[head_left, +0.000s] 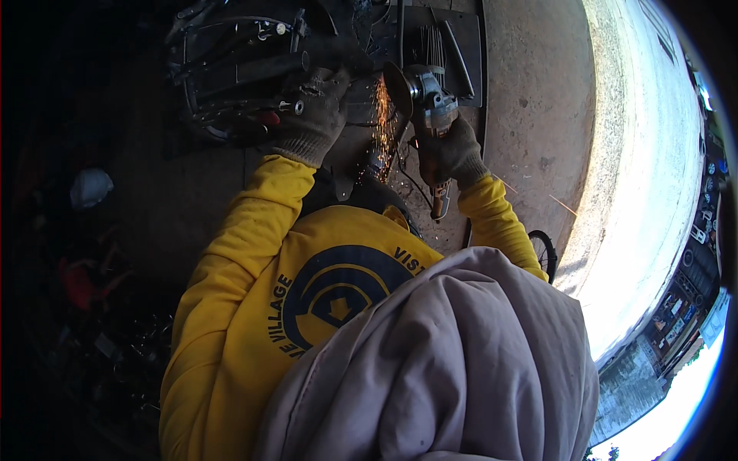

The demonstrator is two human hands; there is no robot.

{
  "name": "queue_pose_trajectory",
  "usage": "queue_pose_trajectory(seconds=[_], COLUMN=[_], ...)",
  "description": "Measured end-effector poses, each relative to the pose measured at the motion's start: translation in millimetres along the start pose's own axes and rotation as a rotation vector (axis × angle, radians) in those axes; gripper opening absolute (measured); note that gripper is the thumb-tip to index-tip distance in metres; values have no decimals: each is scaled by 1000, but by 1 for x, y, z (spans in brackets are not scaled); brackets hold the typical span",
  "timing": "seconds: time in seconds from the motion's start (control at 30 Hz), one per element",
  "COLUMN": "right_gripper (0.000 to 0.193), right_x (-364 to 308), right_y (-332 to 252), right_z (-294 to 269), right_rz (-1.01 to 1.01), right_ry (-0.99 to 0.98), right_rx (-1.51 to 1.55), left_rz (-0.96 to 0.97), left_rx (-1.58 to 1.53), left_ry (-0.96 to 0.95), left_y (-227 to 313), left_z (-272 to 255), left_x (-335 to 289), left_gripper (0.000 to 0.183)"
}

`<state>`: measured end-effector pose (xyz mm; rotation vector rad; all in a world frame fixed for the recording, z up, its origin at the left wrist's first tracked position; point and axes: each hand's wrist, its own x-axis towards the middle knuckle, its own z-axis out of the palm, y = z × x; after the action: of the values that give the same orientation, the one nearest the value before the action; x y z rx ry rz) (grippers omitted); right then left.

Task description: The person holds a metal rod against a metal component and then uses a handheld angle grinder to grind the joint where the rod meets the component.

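My right hand (453, 150), in a dark work glove with a knit cuff, is wrapped round the body of an angle grinder (438, 111). The grinder's disc (397, 90) faces left, and a stream of orange sparks (382, 123) falls from its edge toward me. To the left, my left hand (319, 104), gloved too, is closed beside a dark tubular metal frame (246, 71). What its fingers grip is lost in shadow. A dark workpiece seems to lie between hand and disc, but its shape cannot be made out.
Thin metal rods (433, 46) and a longer bar (459, 58) lie on the dark work surface (472, 31) beyond the grinder. A cord (407, 175) hangs below it. Right of my forearm is a spoked wheel (544, 253) on the concrete floor (530, 115).
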<state>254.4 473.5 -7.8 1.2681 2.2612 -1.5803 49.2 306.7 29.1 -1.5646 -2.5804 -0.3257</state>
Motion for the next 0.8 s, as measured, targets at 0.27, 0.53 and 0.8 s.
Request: queue_pose_trajectory(seconds=[0.27,0.53,0.8], right_gripper=[67,55,62], right_x=[0,-6,-2], right_y=[-1,-11,-4], right_z=[-7,-7,-7], right_rz=[-134,-132,-97], right_ry=[-38,47,-29], right_rx=[52,-45,4], left_rz=[-50,-13,10], left_rx=[-52,3,13], left_ry=[-21,-18,-6], left_y=[-3,-4,-1], left_z=[7,9,-1], left_x=[-5,-6,-6], left_gripper=[30,32,30])
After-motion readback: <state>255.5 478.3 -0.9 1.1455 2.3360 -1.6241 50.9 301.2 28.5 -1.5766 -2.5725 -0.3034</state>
